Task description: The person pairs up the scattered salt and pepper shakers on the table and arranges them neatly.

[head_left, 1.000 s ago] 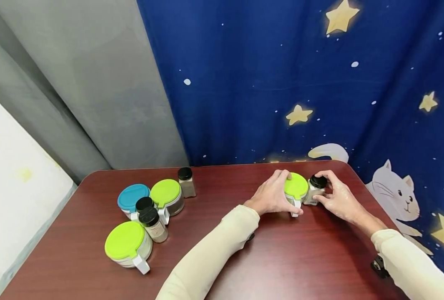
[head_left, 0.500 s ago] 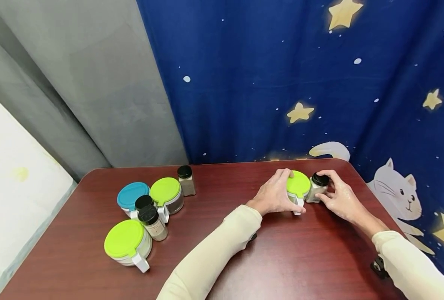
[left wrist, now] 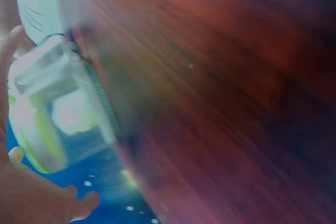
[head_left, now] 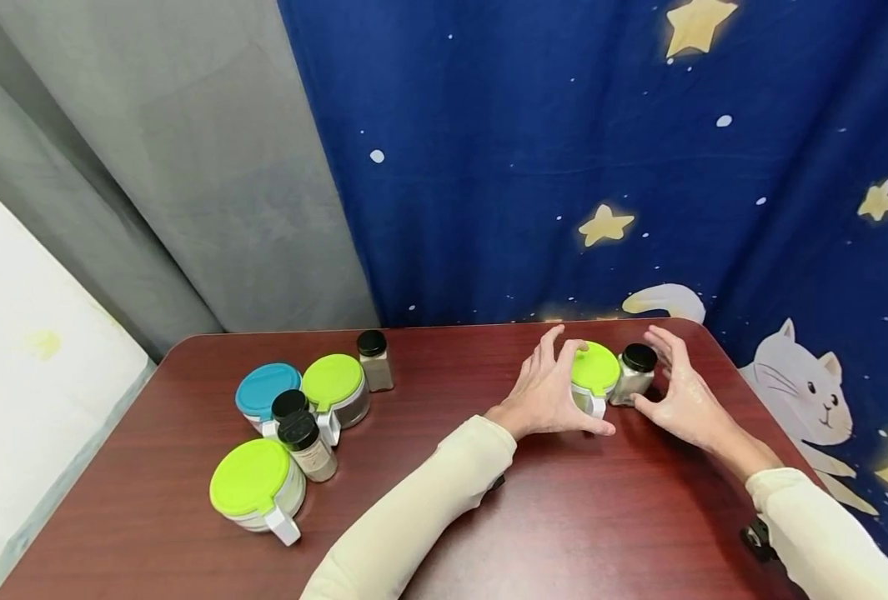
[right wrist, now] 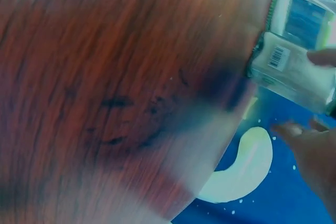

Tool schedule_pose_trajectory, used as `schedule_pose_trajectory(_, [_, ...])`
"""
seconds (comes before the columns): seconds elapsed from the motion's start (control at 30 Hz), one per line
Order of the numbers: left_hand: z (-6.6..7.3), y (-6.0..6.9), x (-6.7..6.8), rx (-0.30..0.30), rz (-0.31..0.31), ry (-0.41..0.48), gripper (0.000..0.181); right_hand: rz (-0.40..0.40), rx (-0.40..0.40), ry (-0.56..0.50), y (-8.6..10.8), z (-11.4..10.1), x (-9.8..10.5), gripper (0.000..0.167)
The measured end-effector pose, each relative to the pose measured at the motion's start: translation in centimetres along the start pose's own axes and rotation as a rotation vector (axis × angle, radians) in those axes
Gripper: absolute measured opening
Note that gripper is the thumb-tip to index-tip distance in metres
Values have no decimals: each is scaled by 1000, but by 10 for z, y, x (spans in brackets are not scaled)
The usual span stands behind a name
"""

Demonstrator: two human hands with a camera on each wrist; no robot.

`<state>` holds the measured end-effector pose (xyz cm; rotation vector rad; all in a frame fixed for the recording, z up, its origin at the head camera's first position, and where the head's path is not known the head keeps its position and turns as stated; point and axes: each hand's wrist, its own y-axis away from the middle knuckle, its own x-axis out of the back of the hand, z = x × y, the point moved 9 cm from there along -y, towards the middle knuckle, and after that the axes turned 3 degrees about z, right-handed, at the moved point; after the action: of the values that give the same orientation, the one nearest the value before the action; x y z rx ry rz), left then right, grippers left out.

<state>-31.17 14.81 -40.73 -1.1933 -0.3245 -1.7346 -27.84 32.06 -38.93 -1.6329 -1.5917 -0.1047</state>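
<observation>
Left hand (head_left: 549, 398) at left of green-lidded jar (head_left: 596, 369); black-capped bottle (head_left: 634, 375), then right hand (head_left: 685, 402), to jar's right — both spread wide.

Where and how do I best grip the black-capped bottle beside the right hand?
Probably grip the bottle by its flat-sided body, below the black cap, coming from the right: it stands upright, the green-lidded jar crowds its left, and the right hand is open on the right side.

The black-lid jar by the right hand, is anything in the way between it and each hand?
Nothing visible stands between the right hand and the black-lidded jar. On its other side, the green-lidded jar stands between it and the left hand's palm.
</observation>
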Motion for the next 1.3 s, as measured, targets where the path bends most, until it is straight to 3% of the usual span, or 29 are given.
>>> schedule_pose_trajectory(0.13, [14, 26, 26, -81, 35, -3, 114, 129, -1, -24, 6, -17, 14, 83])
schedule_pose_trajectory(0.27, [23, 62, 55, -149, 68, -31, 114, 288, 65, 6, 17, -52, 27, 59])
schedule_pose_trajectory(0.43, [25, 92, 78, -189, 97, -31, 114, 335, 193, -6, 27, -101, 28, 50])
schedule_pose_trajectory(0.57, [22, 109, 87, -177, 86, -1, 116, 286, 247, -35, 33, -120, 15, 52])
schedule_pose_trajectory(0.77, [15, 143, 96, -168, 81, 55, 114, 122, 199, -5, 48, -129, -19, 56])
schedule_pose_trajectory(1.03, [-2, 218, 117, -117, 105, 152, 108, -70, 208, 64, 67, -156, -66, 62])
schedule_pose_trajectory(1.1, [-9, 238, 126, -142, 126, 196, 102, -110, 214, 72, 71, -161, -78, 62])
schedule_pose_trajectory(1.2, [-19, 265, 146, -252, 192, 268, 89, -149, 241, 103, 74, -168, -101, 57])
schedule_pose_trajectory(1.3, [-33, 289, 171, -324, 258, 330, 77, -207, 274, 120, 74, -177, -131, 51])
